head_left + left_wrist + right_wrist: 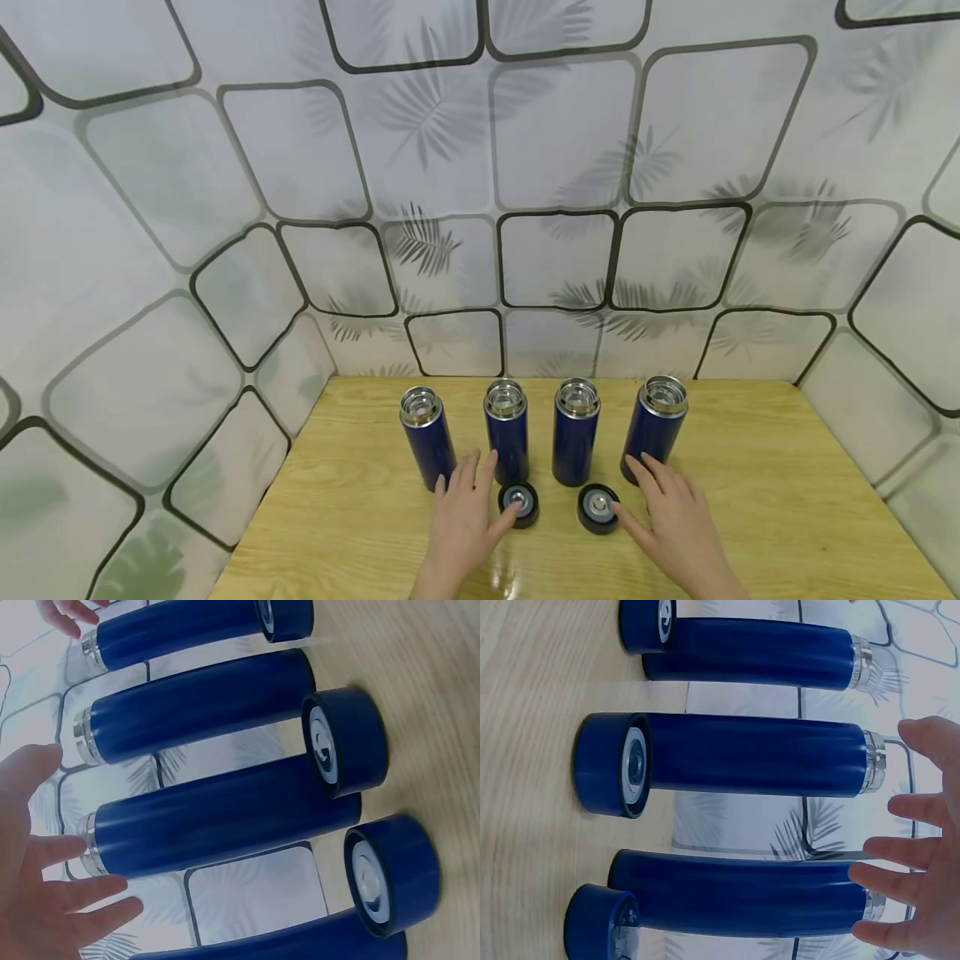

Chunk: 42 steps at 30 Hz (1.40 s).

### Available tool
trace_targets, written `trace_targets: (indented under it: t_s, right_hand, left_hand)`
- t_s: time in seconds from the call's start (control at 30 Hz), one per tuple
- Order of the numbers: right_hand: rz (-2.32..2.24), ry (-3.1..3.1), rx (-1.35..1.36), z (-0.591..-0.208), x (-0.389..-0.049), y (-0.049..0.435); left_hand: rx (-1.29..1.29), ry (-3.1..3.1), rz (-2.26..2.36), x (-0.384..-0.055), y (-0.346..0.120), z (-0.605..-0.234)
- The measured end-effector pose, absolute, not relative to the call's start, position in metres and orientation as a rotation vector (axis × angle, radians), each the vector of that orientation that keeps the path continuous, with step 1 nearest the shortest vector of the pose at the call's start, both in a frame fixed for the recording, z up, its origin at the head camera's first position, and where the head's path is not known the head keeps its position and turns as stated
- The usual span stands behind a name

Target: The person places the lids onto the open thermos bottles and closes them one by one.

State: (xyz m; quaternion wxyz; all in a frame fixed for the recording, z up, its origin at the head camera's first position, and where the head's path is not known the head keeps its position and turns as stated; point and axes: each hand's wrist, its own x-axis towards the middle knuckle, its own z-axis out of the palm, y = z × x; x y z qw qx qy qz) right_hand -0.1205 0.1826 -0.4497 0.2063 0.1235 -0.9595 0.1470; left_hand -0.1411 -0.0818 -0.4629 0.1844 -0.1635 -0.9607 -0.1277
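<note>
Several dark blue vacuum bottles stand upright in a row, their steel mouths uncovered, among them the leftmost bottle (429,442) and the rightmost bottle (651,429). In front lie their round lids, inner side up, including one lid (519,504) by the left thumb and another lid (598,508) by the right thumb. My left hand (467,517) hovers with fingers spread, holding nothing. The right hand (678,525) is likewise spread and free of any object. Both wrist views show more lids (394,877) (600,922) that the hands hide in the head view.
The bottles stand on a wood-grain table (337,517). Behind and on both sides rise walls (555,258) covered in a pattern of rounded squares and leaves. The back wall is close behind the bottles.
</note>
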Motion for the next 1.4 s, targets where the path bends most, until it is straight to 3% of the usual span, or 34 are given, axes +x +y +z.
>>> trace_targets:
  t_s: [0.63,1.4]
  right_hand:
    - [0.424,-2.573,0.342,-0.468,-0.126,0.191]
    - [0.461,-2.775,0.099,-0.502,-0.140,0.220]
  left_hand:
    - [-0.525,-2.541,-0.319,-0.139,-0.081,-0.479]
    - [-0.563,-2.586,-0.305,-0.136,-0.082,-0.486]
